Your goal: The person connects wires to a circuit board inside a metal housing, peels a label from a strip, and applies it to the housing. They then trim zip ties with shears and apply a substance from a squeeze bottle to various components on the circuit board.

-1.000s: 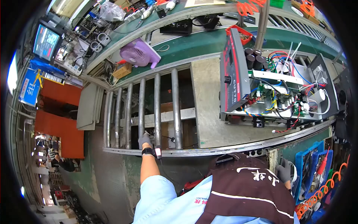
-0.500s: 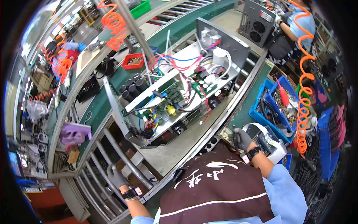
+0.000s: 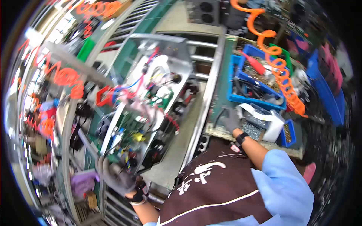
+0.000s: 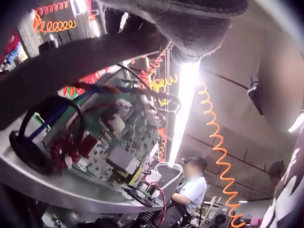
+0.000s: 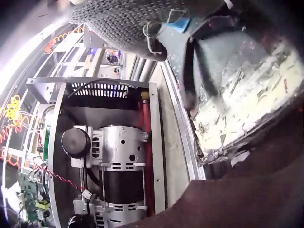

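Head view has the uncovered chassis [image 3: 175,49] sitting on a pale metal plate [image 3: 188,130], a strip of plate showing along the railed edge, and its circuit boards [image 3: 127,123] look kinda blurry. From where I'm standing, the left hand [image 3: 116,176] is up by the chassis's near edge, gloved fingers spread out and gripping nothing; can't tell if they touch it. The right hand [image 3: 230,119], gloved too, is at the near-left corner of the green bench [image 3: 221,95], right by a dark two-legged tool [image 5: 189,76]; honestly can't tell whether it's grasping that. Just beside that hand there's a white box [image 3: 277,126], with blue bins [image 3: 256,102] toward the bench's far edge.
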Tool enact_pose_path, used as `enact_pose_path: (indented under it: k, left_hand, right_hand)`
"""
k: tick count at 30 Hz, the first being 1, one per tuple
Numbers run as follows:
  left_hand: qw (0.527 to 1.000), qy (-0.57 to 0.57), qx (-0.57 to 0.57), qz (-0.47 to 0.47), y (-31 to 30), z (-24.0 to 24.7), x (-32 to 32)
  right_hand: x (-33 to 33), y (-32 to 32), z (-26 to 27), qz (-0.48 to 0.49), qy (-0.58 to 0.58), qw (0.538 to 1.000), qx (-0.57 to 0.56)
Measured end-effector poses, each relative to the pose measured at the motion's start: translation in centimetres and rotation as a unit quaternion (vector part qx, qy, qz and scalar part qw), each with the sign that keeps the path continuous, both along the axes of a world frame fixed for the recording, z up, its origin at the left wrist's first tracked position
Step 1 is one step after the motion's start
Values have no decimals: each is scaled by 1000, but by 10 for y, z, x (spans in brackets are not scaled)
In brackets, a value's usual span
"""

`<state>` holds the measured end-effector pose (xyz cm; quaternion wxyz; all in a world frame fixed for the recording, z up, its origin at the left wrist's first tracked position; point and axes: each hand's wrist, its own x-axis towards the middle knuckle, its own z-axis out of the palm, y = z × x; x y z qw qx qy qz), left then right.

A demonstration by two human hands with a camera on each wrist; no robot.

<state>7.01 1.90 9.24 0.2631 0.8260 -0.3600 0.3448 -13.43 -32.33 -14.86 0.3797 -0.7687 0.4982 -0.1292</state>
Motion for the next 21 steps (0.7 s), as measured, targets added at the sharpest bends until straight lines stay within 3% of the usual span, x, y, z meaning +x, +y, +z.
enact_pose_path:
  k: [3,5,7,8,9,10,11,12,14,15,17,21]
  left_hand:
    - [995,-96,-5,-18,11,-21,21]
    - [995,-100,-11,-16,8,-19,19]
    - [994,-110,-4,-23,15,-22,24]
    - [993,-114,2,-20,16,-22,25]
    - [994,-106,5,-12,14,-21,22]
    - [993,-115,20,-13,13,-20,22]
    - [992,-124,34,-12,14,-20,22]
    - [992,-123,35,-13,15,-21,22]
    - [991,-130,33,-22,16,-22,25]
    - [991,-130,33,-23,17,-22,26]
    - [992,-122,24,-29,18,-23,27]
    - [992,-120,18,-29,19,-23,26]
  right_hand:
    - [-10,9,26,111,10,994,10]
    - [-21,14,23,172,-57,981,68]
    - [-38,15,54,157,8,987,20]
    - [-53,11,48,128,-30,989,-69]
    - [-65,-3,66,122,49,989,-70]
    - [-80,-10,63,20,31,988,-149]
    - [-96,-25,67,-3,96,970,-222]
    - [-118,-40,61,-32,86,934,-345]
    - [-148,-58,71,-64,265,916,-294]
    - [-157,-63,70,-64,265,916,-293]
    - [-171,-73,65,-51,381,900,-206]
    - [-185,-79,43,-33,341,920,-191]
